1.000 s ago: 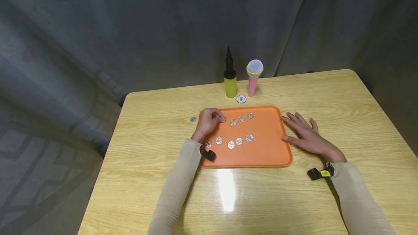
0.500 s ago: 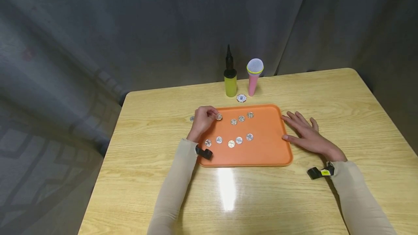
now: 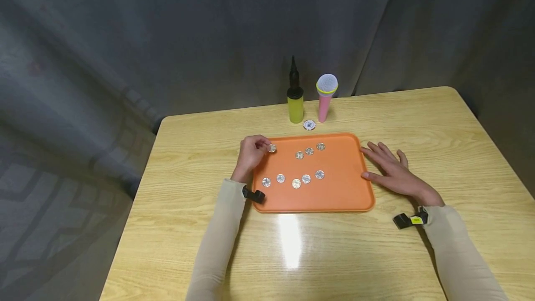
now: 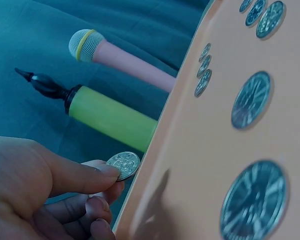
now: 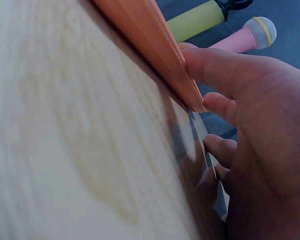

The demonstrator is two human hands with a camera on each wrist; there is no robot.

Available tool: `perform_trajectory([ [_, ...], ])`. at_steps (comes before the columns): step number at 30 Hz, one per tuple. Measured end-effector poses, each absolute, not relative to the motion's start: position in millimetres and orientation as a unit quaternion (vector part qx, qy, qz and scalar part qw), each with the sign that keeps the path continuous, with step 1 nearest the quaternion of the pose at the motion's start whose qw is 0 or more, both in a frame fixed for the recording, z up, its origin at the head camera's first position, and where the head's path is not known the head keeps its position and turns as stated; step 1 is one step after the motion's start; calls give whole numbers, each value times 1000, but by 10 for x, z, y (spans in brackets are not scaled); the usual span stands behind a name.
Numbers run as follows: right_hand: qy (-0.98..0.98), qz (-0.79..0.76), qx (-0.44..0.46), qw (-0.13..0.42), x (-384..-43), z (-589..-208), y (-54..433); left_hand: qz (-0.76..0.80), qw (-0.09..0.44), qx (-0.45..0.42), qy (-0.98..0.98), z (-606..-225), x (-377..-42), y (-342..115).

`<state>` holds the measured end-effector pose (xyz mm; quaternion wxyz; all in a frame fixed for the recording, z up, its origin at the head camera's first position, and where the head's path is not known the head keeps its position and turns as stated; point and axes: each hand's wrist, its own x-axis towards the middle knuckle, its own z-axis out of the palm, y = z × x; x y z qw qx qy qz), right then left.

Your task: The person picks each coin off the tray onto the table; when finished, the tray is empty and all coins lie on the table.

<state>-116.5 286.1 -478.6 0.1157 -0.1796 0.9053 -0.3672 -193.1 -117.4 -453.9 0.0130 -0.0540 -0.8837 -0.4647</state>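
My left hand pinches a silver coin between thumb and fingertips. It holds the coin at the back left corner of an orange tray, close to the rim. On the tray, three coins lie towards the back. Several more coins form an uneven row nearer the front. My right hand lies at the tray's right side, fingers spread and mostly straight. In the right wrist view, its thumb touches the tray's rim.
Behind the tray stand a yellow-green hand pump with a black nozzle and a pink toy microphone. A white poker chip lies before them on the wooden table. Dark curtains hang behind.
My left hand has moved left along the tray's back edge with the coin. It now hides the coin seen earlier on the table left of the tray. The right hand stays put.
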Motion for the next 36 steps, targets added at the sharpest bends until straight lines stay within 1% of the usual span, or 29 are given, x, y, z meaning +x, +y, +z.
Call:
perform_trajectory([
  [10,903,-370,-188,110,-1174,-4785,2855,-485,11,-18,-875,-4521,-1899,-1391],
  [17,902,-372,-190,109,-1183,-4797,2857,-489,14,-19,-872,-4553,-1882,-1519],
  [23,902,-372,-188,109,-1176,-4801,2856,-496,8,-1,-868,-4546,-1876,-1618],
  [36,903,-370,-191,107,-1171,-4781,2859,-500,17,21,-865,-4568,-1874,-1865],
])
